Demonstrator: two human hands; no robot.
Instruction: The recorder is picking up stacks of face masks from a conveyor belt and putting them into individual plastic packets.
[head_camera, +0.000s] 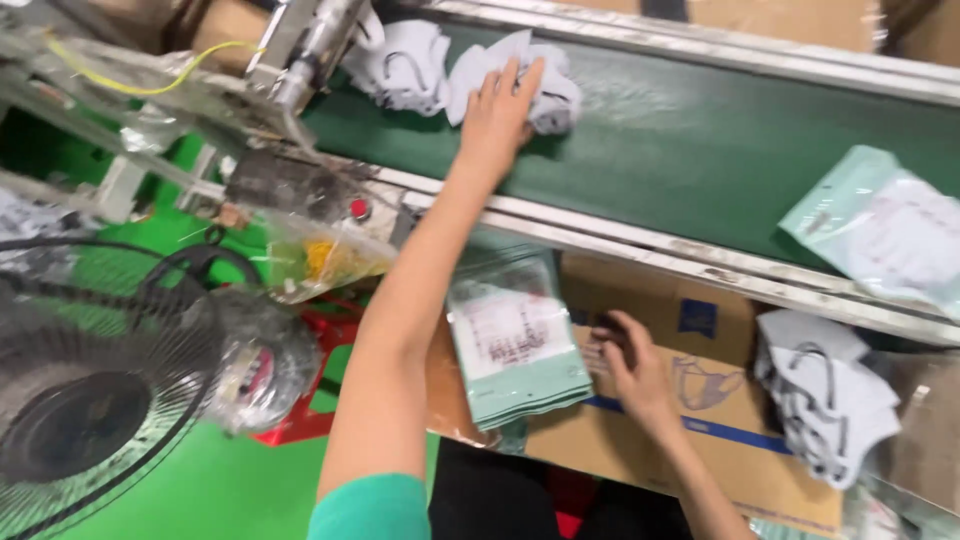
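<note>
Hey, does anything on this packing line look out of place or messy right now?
Nothing looks damaged or spilled. The grey masks under the left hand lie in a crumpled heap on the green belt, not flat. The stack of pouches near the right hand sits tilted over the cardboard box.

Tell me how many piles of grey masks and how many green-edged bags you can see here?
Piles of grey masks: 2, one on the belt under the left hand, one beside the cardboard box.
Green-edged bags: 2, a stack near the right hand, one on the belt.
Total: 4
</note>
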